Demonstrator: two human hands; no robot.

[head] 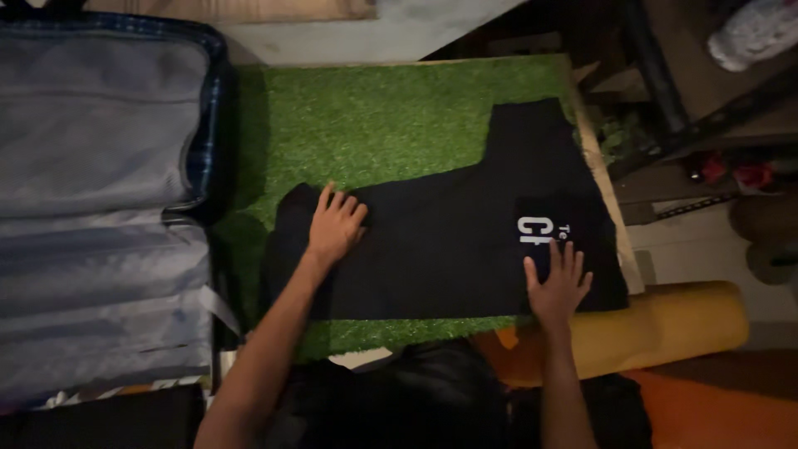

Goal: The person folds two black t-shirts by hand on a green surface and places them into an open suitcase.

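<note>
On green turf mat point(374, 116): black shirt point(449, 249); left hand point(335, 224), right hand point(559, 287) flat.

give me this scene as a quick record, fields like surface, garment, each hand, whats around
surface: green artificial turf mat
garment: black t-shirt lying flat on the mat, white print near its right end, one sleeve pointing away from the person
left hand: left hand flat on the shirt's left part, fingers spread
right hand: right hand flat on the shirt's right part, just below the print
left of mat: open suitcase with grey lining
right of mat: yellow roll
</note>
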